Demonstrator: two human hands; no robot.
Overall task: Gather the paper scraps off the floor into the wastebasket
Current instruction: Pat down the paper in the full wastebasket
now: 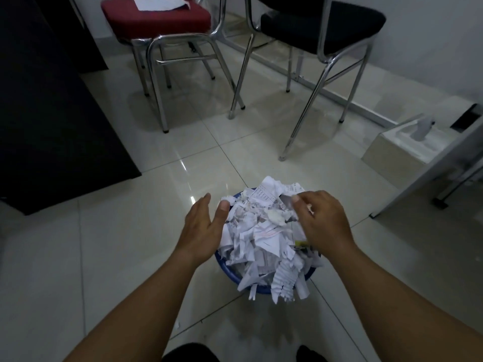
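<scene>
A blue wastebasket (230,271) stands on the tiled floor in front of me, heaped above its rim with white paper scraps (261,236). Some strips hang over the near edge. My left hand (202,228) is at the pile's left side, palm facing the paper, fingers straight and apart, thumb touching the heap. My right hand (322,220) rests over the pile's right side, fingers curled down onto the scraps; a bit of white paper shows at its fingers. A tiny white scrap (177,325) lies on the floor by my left forearm.
A red-seated chair (156,15) with a sheet of paper on it and a black-seated chair (324,22) stand ahead on chrome legs. A dark cabinet (52,113) fills the left. A white tissue box (402,147) and a grey table leg (428,168) are at the right.
</scene>
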